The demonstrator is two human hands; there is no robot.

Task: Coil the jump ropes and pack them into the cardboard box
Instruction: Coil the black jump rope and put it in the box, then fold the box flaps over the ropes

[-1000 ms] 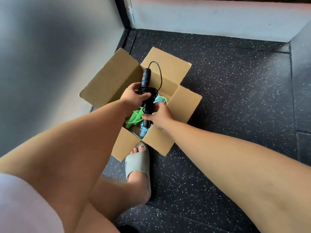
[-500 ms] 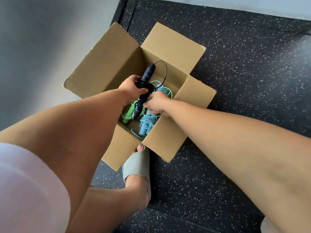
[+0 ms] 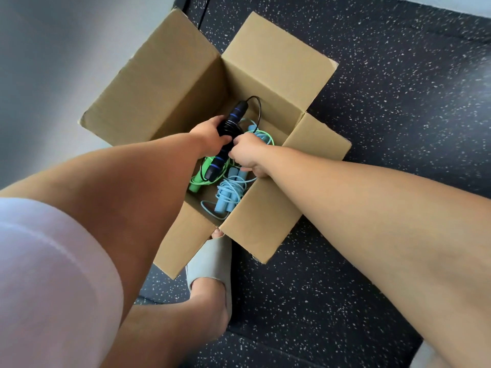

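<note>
- Cardboard box (image 3: 279, 70): sits on the dark speckled floor (image 3: 398, 115), centre to upper centre of frame. All four flaps are folded outward and the top is open.
- Black jump rope (image 3: 236, 115): held over the box opening, at frame centre. Its handles, black with blue bands, lie together on a slant from upper right to lower left. The cord is wound round their middle, and one loose loop of cord arcs from the upper end.
- Left hand (image 3: 210, 134): enters from the lower left. Its fingers are curled round the wound middle of the black jump rope, gripping it.
- Right hand (image 3: 249, 155): enters from the right. Its fingers are curled and grip the same bundle just below the left hand; the two hands touch or nearly touch.
- Green jump rope (image 3: 198, 181): inside the box, lower left of the opening, under the lower end of the black handles. Contact between them cannot be told.
- Light blue jump rope (image 3: 228, 192): coiled inside the box, just right of the green one, partly under the right wrist.
- Grey sandal (image 3: 210, 264): on a foot, its toes at the near box corner.
- Pale pink sleeve (image 3: 39, 274): lower left of frame.
- Grey wall (image 3: 66, 62): upper left, blurred.
</note>
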